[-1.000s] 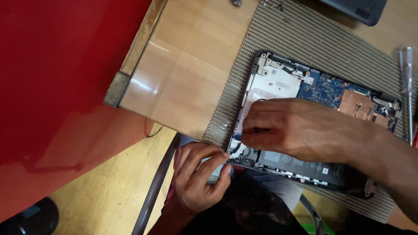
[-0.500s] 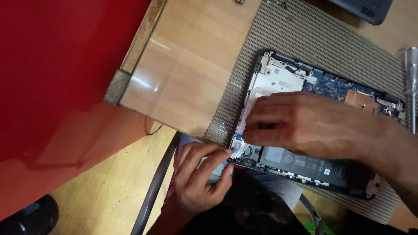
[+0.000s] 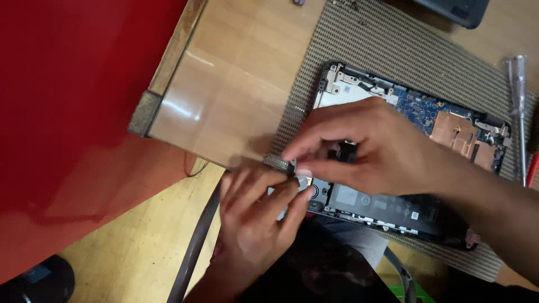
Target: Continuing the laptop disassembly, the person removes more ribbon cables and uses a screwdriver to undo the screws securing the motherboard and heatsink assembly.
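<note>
Centrally, an opened laptop base (image 3: 393, 168) lies bottom-up on a perforated mat (image 3: 382, 50), its blue circuit board (image 3: 415, 106), copper heat plate (image 3: 452, 129) and flat black battery (image 3: 376, 202) exposed. The right hand (image 3: 387, 151) hovers over the near-left corner of the chassis, fingers (image 3: 314, 168) drawn together; whether they pinch a small part cannot be told, since the tips hide it. A small black component (image 3: 345, 151) shows just behind those fingertips. The left hand (image 3: 258, 219) comes up from below the table edge, its fingers (image 3: 297, 199) curled and touching the chassis corner directly under the right fingertips; what, if anything, they clamp is hidden.

Handling judgement: the base is probably light, stiff and shallow, yet fragile across the board and connectors; it seems best held by its plastic rim, away from the copper plate. Any small part at the fingertips would be slippery and easily dropped.

Beyond the right wrist, a clear-handled screwdriver (image 3: 519, 90) lies on the mat.
</note>
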